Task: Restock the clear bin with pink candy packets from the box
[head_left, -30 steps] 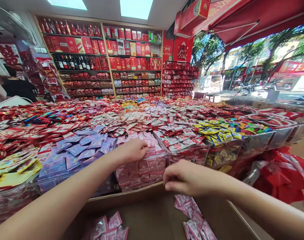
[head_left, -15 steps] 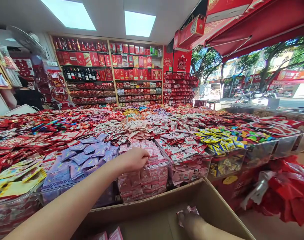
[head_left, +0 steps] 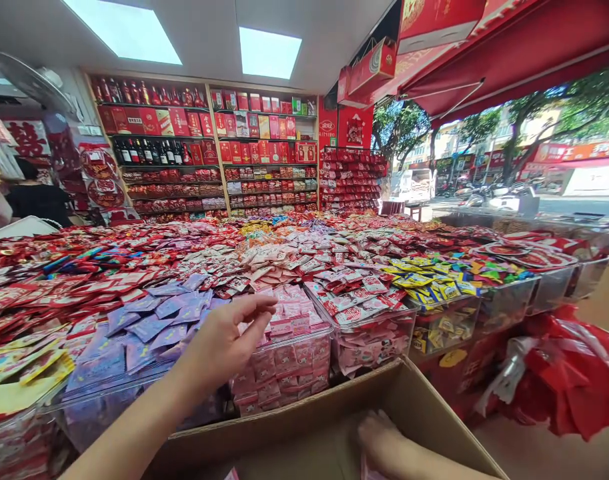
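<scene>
My left hand (head_left: pixel 234 337) hovers over the front of the clear bin of pink packets (head_left: pixel 294 310), thumb and fingers apart with nothing between them. Just left of it lies a heap of purple packets (head_left: pixel 149 330). My right hand (head_left: pixel 384 437) is down inside a cardboard box (head_left: pixel 304 437), blurred, with its fingertips turned away. Part of a pink packet (head_left: pixel 370 472) shows beneath that wrist; whether the fingers hold anything is hidden.
Red-and-white packets (head_left: pixel 359 300) and yellow packets (head_left: pixel 434 277) fill bins to the right. Yellow pouches (head_left: pixel 24 380) lie at the left. A red plastic bag (head_left: pixel 559 380) hangs right of the box. Stocked shelves (head_left: pixel 209 147) line the back wall.
My left hand has moved left and back from the pink packets, its curled fingers now spread. The right hand stays in the box; the pink packets at its fingers no longer show there.
</scene>
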The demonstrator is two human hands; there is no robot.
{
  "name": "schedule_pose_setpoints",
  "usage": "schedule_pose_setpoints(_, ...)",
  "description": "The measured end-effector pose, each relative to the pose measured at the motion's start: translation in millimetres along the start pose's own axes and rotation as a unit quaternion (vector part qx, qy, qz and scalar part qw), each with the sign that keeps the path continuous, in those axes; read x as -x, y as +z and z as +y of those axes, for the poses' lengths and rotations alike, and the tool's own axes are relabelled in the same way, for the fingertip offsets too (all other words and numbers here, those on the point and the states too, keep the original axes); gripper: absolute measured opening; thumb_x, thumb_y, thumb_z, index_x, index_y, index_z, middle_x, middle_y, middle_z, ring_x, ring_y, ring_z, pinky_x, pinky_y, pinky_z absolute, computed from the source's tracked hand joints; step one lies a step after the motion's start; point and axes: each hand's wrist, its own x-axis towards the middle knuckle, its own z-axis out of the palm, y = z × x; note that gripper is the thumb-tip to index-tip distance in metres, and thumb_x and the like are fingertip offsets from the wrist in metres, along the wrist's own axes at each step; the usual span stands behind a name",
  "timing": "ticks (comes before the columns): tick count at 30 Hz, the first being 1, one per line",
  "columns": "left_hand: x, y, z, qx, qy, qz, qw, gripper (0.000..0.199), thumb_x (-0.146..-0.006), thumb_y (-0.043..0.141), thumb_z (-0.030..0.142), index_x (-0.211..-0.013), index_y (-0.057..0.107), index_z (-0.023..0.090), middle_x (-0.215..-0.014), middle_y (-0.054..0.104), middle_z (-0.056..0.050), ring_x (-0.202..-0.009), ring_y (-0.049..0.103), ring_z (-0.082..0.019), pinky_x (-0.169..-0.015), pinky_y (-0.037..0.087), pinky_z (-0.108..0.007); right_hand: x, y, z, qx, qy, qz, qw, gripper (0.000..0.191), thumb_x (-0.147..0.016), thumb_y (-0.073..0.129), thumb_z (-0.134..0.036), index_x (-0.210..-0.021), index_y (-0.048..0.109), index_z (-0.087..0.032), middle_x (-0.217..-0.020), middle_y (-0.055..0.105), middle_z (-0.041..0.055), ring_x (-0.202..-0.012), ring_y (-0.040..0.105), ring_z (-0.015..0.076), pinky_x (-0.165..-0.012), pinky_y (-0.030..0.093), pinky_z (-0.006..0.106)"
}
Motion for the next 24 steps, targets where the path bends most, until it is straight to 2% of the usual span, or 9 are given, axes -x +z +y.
schedule_pose_setpoints(3, 33, 11.8, -1, 0.088, -0.036, -0.01, 0.995, 0.019, -0.081, 0.045, 0.027, -0.097, 0.055, 0.023, -0.089, 0.063, 0.0, -0.083, 0.059, -0.015, -0.075, 0.045, -0.023, 13, -24, -6, -0.042, -0.031, 0.041, 0.998, 0.02, -0.061, 0.051, -0.001, -0.071, 0.067, -0.007, -0.077, 0.066, 0.0176, -0.075, 0.061, 0.03, -0.066, 0.045, 0.035)
schedule_pose_setpoints(7, 61, 35.1, 3, 0.206, -0.13, -0.099, 0.965, 0.023, -0.081, 0.046, 0.028, -0.104, 0.05, 0.024, -0.099, 0.06, -0.002, -0.092, 0.055, -0.017, -0.08, 0.043, -0.026, 45, -85, -19, -0.152, -0.109, 0.127, 0.974, 0.014, -0.075, 0.049, -0.022, -0.081, 0.061, -0.018, -0.077, 0.066, 0.0027, -0.072, 0.059, 0.015, -0.063, 0.042, 0.021)
schedule_pose_setpoints(8, 64, 40.8, 6, 0.248, -0.15, -0.132, 0.948, 0.028, -0.08, 0.048, 0.028, -0.108, 0.047, 0.024, -0.103, 0.058, -0.003, -0.093, 0.054, -0.018, -0.081, 0.042, -0.028, 52, -103, -24, -0.201, -0.125, 0.158, 0.959, 0.015, -0.077, 0.048, -0.027, -0.081, 0.059, -0.018, -0.075, 0.065, 0.0007, -0.069, 0.057, 0.0122, -0.06, 0.04, 0.019)
schedule_pose_setpoints(10, 69, 51.4, 11, 0.361, -0.175, -0.195, 0.895, 0.043, -0.077, 0.054, 0.028, -0.117, 0.037, 0.025, -0.105, 0.056, -0.004, -0.093, 0.054, -0.018, -0.08, 0.042, -0.03, 63, -132, -34, -0.37, -0.16, 0.219, 0.888, 0.014, -0.075, 0.052, -0.029, -0.074, 0.057, -0.016, -0.068, 0.061, 0.0, -0.063, 0.053, 0.0106, -0.056, 0.038, 0.019)
schedule_pose_setpoints(12, 70, 60.4, 15, 0.456, -0.195, -0.22, 0.84, 0.054, -0.075, 0.058, 0.025, -0.122, 0.032, 0.024, -0.092, 0.059, -0.002, -0.083, 0.056, -0.015, -0.074, 0.043, -0.028, 68, -148, -43, -0.497, -0.184, 0.235, 0.815, 0.014, -0.071, 0.056, -0.029, -0.068, 0.056, -0.015, -0.063, 0.057, -0.0007, -0.059, 0.049, 0.0096, -0.053, 0.037, 0.019)
schedule_pose_setpoints(15, 70, 69.0, 15, 0.503, -0.229, -0.194, 0.81, 0.05, -0.074, 0.06, 0.023, -0.119, 0.039, 0.022, -0.078, 0.058, 0.002, -0.065, 0.056, -0.011, -0.059, 0.041, -0.022, 67, -151, -49, -0.615, -0.173, 0.193, 0.745, 0.02, -0.069, 0.058, -0.034, -0.067, 0.054, -0.015, -0.056, 0.051, -0.0031, -0.049, 0.044, 0.0078, -0.045, 0.035, 0.019)
schedule_pose_setpoints(19, 67, 71.4, 8, 0.469, -0.245, -0.147, 0.836, 0.04, -0.077, 0.055, 0.028, -0.114, 0.044, 0.018, -0.082, 0.063, -0.004, -0.071, 0.06, -0.015, -0.058, 0.041, -0.023, 60, -142, -45, -0.728, -0.117, 0.15, 0.658, 0.029, -0.066, 0.061, -0.041, -0.066, 0.049, -0.015, -0.053, 0.05, -0.0041, -0.044, 0.042, 0.0063, -0.039, 0.036, 0.017)
schedule_pose_setpoints(22, 65, 72.2, 6, 0.459, -0.266, -0.138, 0.836, 0.033, -0.077, 0.055, 0.028, -0.106, 0.047, 0.016, -0.083, 0.065, -0.005, -0.074, 0.059, -0.016, -0.059, 0.04, -0.024, 57, -137, -44, -0.752, -0.133, 0.13, 0.633, 0.028, -0.064, 0.063, -0.039, -0.072, 0.05, -0.015, -0.057, 0.052, -0.0038, -0.045, 0.045, 0.0059, -0.041, 0.039, 0.017)
schedule_pose_setpoints(24, 66, 73.6, 6, 0.453, -0.267, -0.136, 0.84, 0.025, -0.075, 0.056, 0.027, -0.096, 0.051, 0.014, -0.081, 0.066, -0.005, -0.075, 0.058, -0.016, -0.061, 0.04, -0.024, 57, -131, -46, -0.746, -0.161, 0.113, 0.636, 0.028, -0.063, 0.065, -0.036, -0.078, 0.051, -0.016, -0.06, 0.054, -0.0039, -0.045, 0.047, 0.0061, -0.042, 0.04, 0.018)
